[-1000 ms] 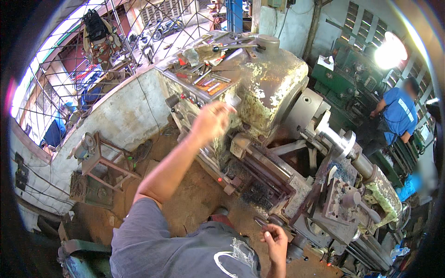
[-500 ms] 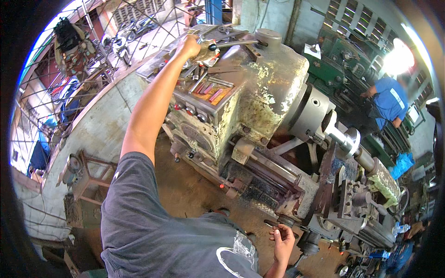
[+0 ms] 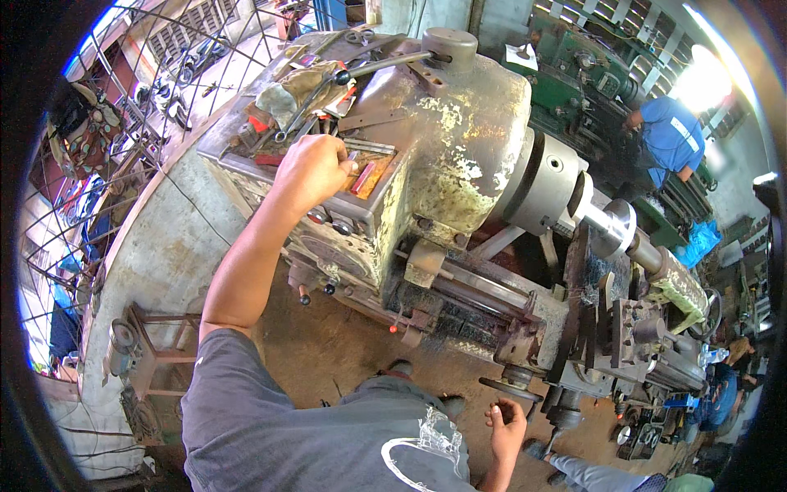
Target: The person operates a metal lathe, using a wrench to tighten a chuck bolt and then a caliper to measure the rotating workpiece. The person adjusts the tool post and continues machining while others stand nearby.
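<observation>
A shiny workpiece [image 3: 613,231] is already mounted in the lathe [image 3: 471,123]; the left hand [image 3: 314,168] is at loose tools [image 3: 366,178], well apart from the right hand [image 3: 507,425], both grips unclear.

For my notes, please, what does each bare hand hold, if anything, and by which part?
Whether the left hand holds anything cannot be told; nothing shows in the right hand.

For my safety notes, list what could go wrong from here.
The left hand, low among loose pieces near the lathe's edge, might knock one down. The wrench lying by the black lever knob could hinder the lever. The right hand, apparently close to the handwheel, might bump it.
</observation>
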Demonstrator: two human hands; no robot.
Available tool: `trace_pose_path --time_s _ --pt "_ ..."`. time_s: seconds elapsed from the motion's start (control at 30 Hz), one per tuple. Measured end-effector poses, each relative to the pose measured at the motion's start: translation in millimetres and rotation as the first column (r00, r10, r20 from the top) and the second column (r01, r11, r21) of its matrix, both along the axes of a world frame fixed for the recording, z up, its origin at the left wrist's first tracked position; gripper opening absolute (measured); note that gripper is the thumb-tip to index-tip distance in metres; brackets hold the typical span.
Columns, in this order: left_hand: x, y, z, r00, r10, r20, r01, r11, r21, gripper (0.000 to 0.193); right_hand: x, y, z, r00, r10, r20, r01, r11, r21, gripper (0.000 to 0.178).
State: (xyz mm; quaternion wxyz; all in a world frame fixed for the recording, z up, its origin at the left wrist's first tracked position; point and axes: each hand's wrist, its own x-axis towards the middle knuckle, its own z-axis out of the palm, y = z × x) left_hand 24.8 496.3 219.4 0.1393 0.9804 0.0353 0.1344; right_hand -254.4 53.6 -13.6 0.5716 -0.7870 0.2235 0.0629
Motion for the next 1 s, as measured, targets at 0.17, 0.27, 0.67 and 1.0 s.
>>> trace_pose_path --time_s 0.17,0.27,0.67,1.0 --pt "10 -2 -11 0.999 0.04 0.008 -0.041 0.999 0.025 0.022 23 7 6 0.986 0.126 0.108 -0.109 0.983 -0.148 0.023" --pt "15 0 -13 0.996 0.083 -0.01 -0.083 0.996 0.019 0.021 29 14 9 0.985 0.144 0.096 -0.129 0.981 -0.147 0.023" --pt "-1 30 0 0.99 0.071 0.124 0.02 0.793 -0.609 0.015 0 -2 -31 0.993 0.074 0.092 -0.056 0.982 -0.178 0.022" --pt "-32 -15 1 0.959 -0.161 0.232 0.27 0.288 -0.919 0.014 10 -7 -8 0.994 0.085 0.068 -0.069 0.975 -0.211 0.022"
